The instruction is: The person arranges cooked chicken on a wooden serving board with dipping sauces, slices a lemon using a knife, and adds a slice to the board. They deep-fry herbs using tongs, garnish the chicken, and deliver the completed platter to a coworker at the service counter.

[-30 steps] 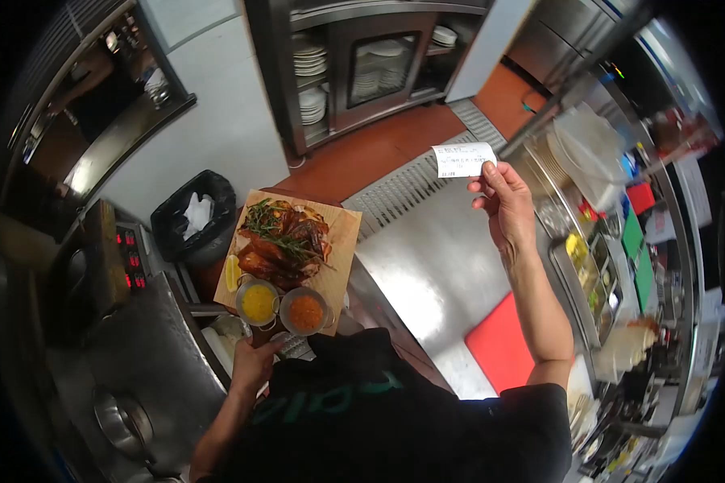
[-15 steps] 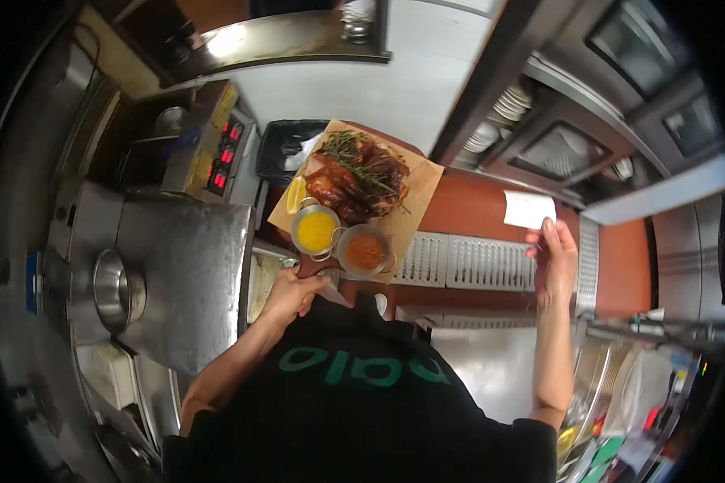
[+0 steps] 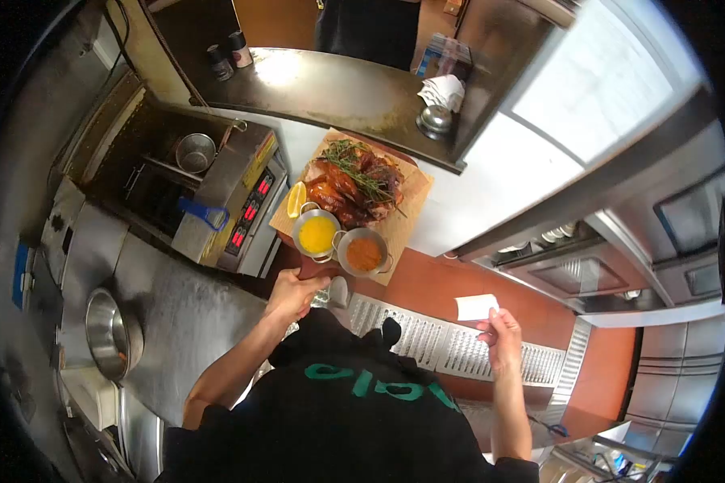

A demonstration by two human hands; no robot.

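Observation:
My left hand [image 3: 292, 296] is closed around the handle of a wooden serving board [image 3: 417, 193] lined with brown paper. On the board lie roasted meat [image 3: 338, 191] topped with green herbs, a lemon wedge [image 3: 296, 199], a small metal pan of yellow sauce [image 3: 317, 234] and another of orange-red sauce [image 3: 363, 253]. Off to the right, my right hand [image 3: 501, 334] pinches a white paper slip [image 3: 476, 307] by its lower right corner, between thumb and fingers.
Ahead is a metal pass counter [image 3: 330, 84] with a bell [image 3: 436, 121] and a cloth; a person in dark clothing stands behind it. A fryer [image 3: 225, 193] and a steel bowl [image 3: 114, 334] are at left. Cabinets [image 3: 576, 274] stand at right, above floor grating [image 3: 467, 350].
The view has turned left toward the pass counter, and the board travels with it in my left hand. My right hand with the slip now appears lower in view.

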